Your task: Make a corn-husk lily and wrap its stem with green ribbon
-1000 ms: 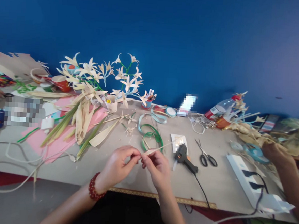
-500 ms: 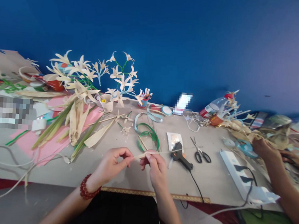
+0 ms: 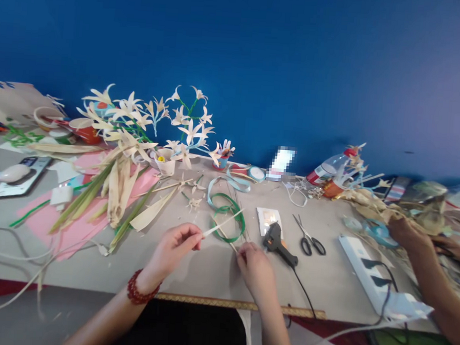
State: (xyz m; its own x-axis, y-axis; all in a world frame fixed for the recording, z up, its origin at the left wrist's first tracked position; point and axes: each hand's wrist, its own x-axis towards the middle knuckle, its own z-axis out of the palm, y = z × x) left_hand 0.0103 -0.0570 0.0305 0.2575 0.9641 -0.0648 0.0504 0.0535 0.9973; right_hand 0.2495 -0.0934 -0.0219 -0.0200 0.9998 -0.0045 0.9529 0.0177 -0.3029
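My left hand point(image 3: 178, 243) is closed in a pinch on one end of a thin pale wrapped stem point(image 3: 223, 223), which slants up to the right above the table. My right hand point(image 3: 255, 266) is lower, at the tabletop, its fingertips together by the ends of some thin wires point(image 3: 245, 232); what lies between them is hidden. A coil of green ribbon point(image 3: 229, 239) lies just beyond both hands. To the right rest a black glue gun point(image 3: 278, 244) on a small white packet point(image 3: 265, 217) and black-handled scissors point(image 3: 307, 240).
Corn husks point(image 3: 120, 196) and pink paper point(image 3: 48, 228) lie at left, with husk flowers point(image 3: 189, 130) in cups behind. A white power strip point(image 3: 360, 271) stands at right, near another person's hand point(image 3: 407, 232). White cables point(image 3: 15, 254) cross the left side. A ruler point(image 3: 240, 304) lines the front edge.
My right hand has let go of the pale stem and moved down and right to the tabletop. The stem, still in my left hand, now points up to the right.
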